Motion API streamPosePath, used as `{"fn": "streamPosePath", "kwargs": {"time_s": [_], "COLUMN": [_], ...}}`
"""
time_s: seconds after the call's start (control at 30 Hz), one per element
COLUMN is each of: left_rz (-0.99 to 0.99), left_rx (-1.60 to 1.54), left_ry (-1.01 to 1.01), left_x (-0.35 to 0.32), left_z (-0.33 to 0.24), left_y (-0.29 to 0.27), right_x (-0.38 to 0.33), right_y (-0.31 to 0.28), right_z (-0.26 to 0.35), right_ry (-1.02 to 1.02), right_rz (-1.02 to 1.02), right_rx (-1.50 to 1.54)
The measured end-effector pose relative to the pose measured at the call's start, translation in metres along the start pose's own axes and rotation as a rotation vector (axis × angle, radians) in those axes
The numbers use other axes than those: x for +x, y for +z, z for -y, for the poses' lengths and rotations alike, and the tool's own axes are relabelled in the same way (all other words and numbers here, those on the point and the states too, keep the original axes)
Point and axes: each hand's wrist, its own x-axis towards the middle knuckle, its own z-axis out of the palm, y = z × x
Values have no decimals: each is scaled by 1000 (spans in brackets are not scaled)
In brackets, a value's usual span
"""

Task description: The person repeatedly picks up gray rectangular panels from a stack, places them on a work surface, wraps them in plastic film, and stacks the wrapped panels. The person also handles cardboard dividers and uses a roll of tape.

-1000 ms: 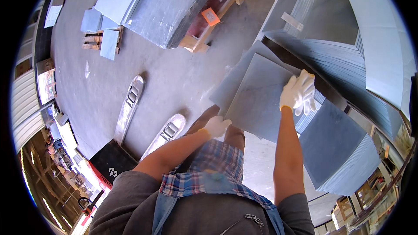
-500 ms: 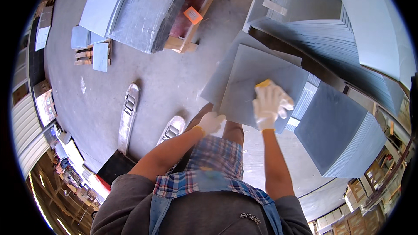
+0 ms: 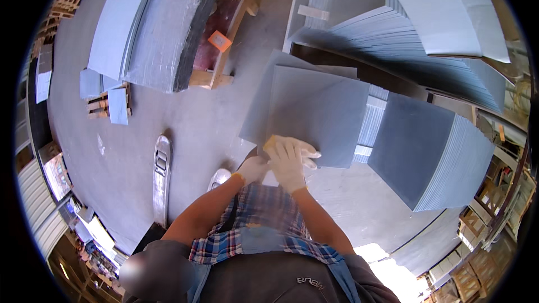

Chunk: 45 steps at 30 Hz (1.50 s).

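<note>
A large square grey stone tile [image 3: 320,106] stands tilted in front of me, with a second grey tile [image 3: 255,101] behind it, showing at its left. My right hand [image 3: 289,163], in a white glove, presses a small yellow sponge-like pad [image 3: 270,142] against the near left corner of the front tile. My left hand [image 3: 254,169], also gloved, is closed at that same corner, close beside the right; its fingertips are partly hidden. The two hands almost touch.
To the right stands a row of dark grey tiles [image 3: 412,140] on edge, with white strips near it. Farther back are more stacked tiles [image 3: 359,28]. A wrapped slab stack [image 3: 163,50] rests on a wooden frame [image 3: 213,78] at the far left. Pallet jack forks [image 3: 161,179] lie on the floor.
My right hand has swept from the middle of the tile down and left to its near corner, the yellow pad with it. The left hand stays by that corner. The view has shifted.
</note>
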Motion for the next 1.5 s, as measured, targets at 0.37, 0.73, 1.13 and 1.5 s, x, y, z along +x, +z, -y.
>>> {"fn": "streamPosePath", "kwargs": {"time_s": [0.37,0.73,1.13,1.5], "left_rz": [-213,-227,-186,-28], "left_rx": [-335,-430,-414,500], "left_ry": [-454,-393,-307,644], "left_x": [-49,-47,-44,50], "left_z": [-69,-77,-121,-157], "left_y": [-22,-14,-9,90], "right_x": [27,11,-10,4], "right_y": [-82,-44,-293,-392], "right_z": [-144,-83,-199,-234], "right_ry": [368,296,645,900], "right_rz": [-293,-21,-348,382], "right_rx": [-192,-135,-110,-648]}}
